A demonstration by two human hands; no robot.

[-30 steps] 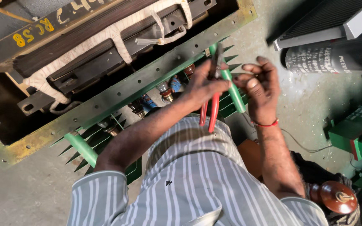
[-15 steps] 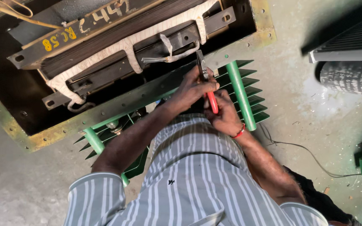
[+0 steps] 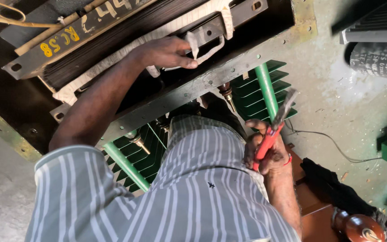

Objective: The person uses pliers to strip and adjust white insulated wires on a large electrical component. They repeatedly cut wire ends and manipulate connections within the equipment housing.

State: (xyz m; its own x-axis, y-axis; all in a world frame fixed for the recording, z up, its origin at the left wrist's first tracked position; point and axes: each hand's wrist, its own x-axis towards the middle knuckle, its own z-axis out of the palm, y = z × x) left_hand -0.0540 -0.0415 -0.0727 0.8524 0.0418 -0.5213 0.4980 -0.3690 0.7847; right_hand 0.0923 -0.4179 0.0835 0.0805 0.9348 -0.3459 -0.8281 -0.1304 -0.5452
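Left arm: yours stretches out from the striped sleeve [image 3: 81, 188] toward 11 o'clock, forearm bare, wrist bent down over the open tank
Left hand [image 3: 169, 51]: knuckles up, its grip pinched on the white cloth tape [image 3: 192, 44] where a strip hangs off the winding
White cloth tape: wrapped along the dark coil stack [image 3: 113, 42] inside the tank, the held strip at about 12 o'clock from your chest
Right arm: bent close to your body, elbow low at 5 o'clock, forearm rising to the hand
Right hand [image 3: 265, 152]: your grip is clenched round the red handles of the pliers [image 3: 272, 132], a red thread band on the wrist
Pliers: metal nose blurred, aimed toward 1 o'clock, just beside the green pipe [image 3: 265, 89] and well apart from the tape
Tank rim [image 3: 220, 76]: a grey-green bolted flange crossing between your two hands, brass studs [image 3: 226, 92] standing below it
Cooling fins [image 3: 256, 87]: green, at 1 o'clock of your right hand
Floor [image 3: 337, 98]: dusty concrete, with a thin black wire trailing at 3 o'clock
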